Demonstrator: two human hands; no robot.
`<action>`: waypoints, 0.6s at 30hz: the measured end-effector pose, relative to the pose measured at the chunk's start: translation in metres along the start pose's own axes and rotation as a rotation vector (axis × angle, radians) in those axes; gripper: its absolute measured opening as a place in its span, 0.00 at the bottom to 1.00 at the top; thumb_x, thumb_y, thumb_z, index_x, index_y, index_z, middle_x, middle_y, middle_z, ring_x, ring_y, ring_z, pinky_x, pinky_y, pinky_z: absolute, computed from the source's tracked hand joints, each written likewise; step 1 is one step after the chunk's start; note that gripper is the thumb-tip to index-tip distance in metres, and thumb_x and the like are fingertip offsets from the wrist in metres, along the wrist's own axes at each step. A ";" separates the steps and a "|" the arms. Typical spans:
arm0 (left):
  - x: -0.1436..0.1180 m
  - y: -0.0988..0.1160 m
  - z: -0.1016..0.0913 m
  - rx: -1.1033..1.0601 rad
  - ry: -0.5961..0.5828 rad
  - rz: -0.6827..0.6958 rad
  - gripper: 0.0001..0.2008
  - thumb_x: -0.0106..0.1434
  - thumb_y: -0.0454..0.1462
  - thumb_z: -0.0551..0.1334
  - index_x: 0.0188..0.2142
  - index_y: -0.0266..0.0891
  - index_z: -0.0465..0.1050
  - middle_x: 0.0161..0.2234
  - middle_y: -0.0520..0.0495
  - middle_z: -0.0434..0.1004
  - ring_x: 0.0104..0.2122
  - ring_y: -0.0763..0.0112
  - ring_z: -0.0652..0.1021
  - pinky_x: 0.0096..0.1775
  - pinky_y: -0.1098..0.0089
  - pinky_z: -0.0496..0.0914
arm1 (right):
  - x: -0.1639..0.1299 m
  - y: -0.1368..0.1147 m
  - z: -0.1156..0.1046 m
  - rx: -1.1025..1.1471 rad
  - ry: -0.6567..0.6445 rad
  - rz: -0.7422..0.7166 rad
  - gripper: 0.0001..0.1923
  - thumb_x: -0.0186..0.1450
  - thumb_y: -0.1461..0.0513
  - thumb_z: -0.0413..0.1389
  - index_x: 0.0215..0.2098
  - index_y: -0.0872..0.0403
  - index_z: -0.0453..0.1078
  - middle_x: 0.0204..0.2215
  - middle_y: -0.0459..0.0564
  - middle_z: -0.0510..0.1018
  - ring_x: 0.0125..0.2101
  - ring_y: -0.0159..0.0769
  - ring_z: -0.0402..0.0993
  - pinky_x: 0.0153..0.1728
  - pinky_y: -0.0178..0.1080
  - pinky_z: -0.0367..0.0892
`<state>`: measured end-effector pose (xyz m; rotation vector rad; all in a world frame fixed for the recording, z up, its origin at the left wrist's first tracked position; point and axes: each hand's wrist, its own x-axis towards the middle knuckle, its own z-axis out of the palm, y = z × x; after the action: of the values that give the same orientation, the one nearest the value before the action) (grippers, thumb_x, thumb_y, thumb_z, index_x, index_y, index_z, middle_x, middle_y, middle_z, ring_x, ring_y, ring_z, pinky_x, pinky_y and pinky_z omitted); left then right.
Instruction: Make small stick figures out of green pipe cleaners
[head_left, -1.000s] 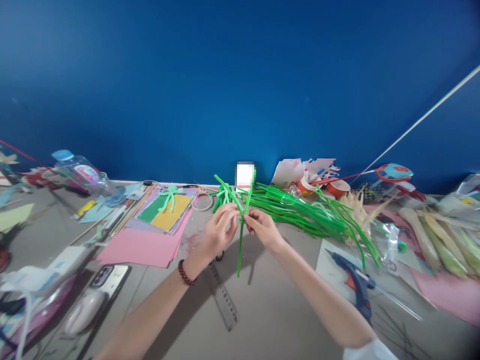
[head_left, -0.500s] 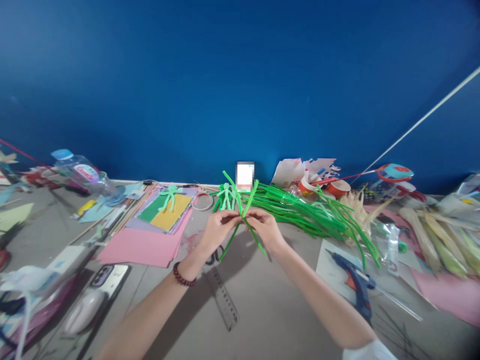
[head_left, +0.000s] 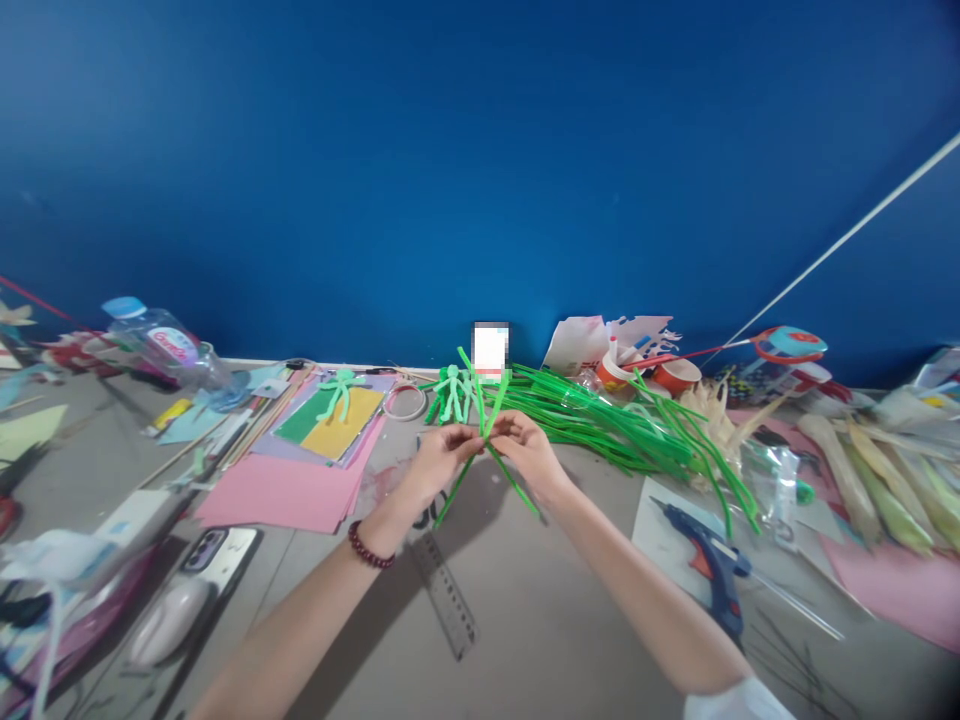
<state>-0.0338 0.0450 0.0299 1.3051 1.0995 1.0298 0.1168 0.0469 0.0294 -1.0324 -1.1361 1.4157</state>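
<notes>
I see crossed green stems (head_left: 484, 440) held above the table (head_left: 540, 620), left hand (head_left: 435, 462) and right hand (head_left: 529, 452) both pinching the crossing point. Loose stem pile (head_left: 600, 415) lies just behind. Paper cup (head_left: 677, 375) beyond; contents unclear. Bare tabletop nearer me, beside ruler (head_left: 446, 595). Bottle (head_left: 161, 345) label unreadable.
</notes>
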 end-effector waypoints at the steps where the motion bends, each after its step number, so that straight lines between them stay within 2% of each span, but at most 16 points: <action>1: 0.000 0.001 0.001 -0.005 -0.007 0.001 0.14 0.51 0.45 0.65 0.26 0.35 0.73 0.23 0.50 0.72 0.23 0.75 0.69 0.27 0.74 0.62 | 0.000 0.001 -0.001 -0.012 -0.020 0.018 0.11 0.50 0.64 0.59 0.32 0.54 0.66 0.24 0.43 0.73 0.25 0.29 0.70 0.30 0.34 0.65; 4: 0.000 0.002 0.003 0.025 0.012 0.006 0.15 0.50 0.46 0.65 0.24 0.35 0.70 0.20 0.54 0.67 0.20 0.77 0.64 0.24 0.75 0.58 | 0.000 0.002 -0.002 -0.049 -0.072 0.032 0.12 0.52 0.60 0.60 0.34 0.55 0.68 0.26 0.45 0.74 0.27 0.31 0.71 0.31 0.36 0.66; 7: -0.001 0.003 0.006 0.089 0.061 0.017 0.15 0.49 0.46 0.66 0.23 0.35 0.69 0.19 0.55 0.64 0.20 0.78 0.63 0.23 0.75 0.57 | 0.001 0.004 -0.003 -0.083 -0.092 -0.018 0.12 0.52 0.58 0.61 0.34 0.55 0.70 0.26 0.46 0.74 0.28 0.31 0.71 0.32 0.35 0.65; 11: -0.003 0.002 0.010 0.097 0.111 0.011 0.15 0.49 0.45 0.66 0.23 0.35 0.68 0.19 0.55 0.64 0.20 0.77 0.64 0.24 0.74 0.58 | 0.003 0.006 -0.004 -0.146 -0.060 -0.039 0.10 0.52 0.57 0.62 0.26 0.56 0.71 0.22 0.44 0.74 0.25 0.30 0.69 0.30 0.35 0.64; 14: -0.003 0.000 0.013 0.004 0.124 -0.012 0.14 0.48 0.44 0.67 0.22 0.35 0.68 0.19 0.55 0.65 0.20 0.77 0.65 0.24 0.75 0.59 | 0.004 0.007 -0.003 -0.129 -0.022 0.006 0.12 0.50 0.56 0.63 0.23 0.56 0.70 0.20 0.45 0.74 0.24 0.31 0.70 0.29 0.36 0.65; 18: -0.003 -0.003 0.016 -0.234 0.160 -0.060 0.14 0.45 0.44 0.69 0.23 0.36 0.69 0.20 0.54 0.69 0.22 0.76 0.68 0.27 0.74 0.63 | 0.003 0.006 0.000 -0.016 -0.017 0.040 0.13 0.49 0.54 0.63 0.26 0.56 0.71 0.21 0.46 0.76 0.24 0.33 0.71 0.30 0.38 0.68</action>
<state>-0.0190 0.0386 0.0265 1.0112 1.0939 1.1951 0.1158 0.0497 0.0238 -1.0607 -1.1465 1.4515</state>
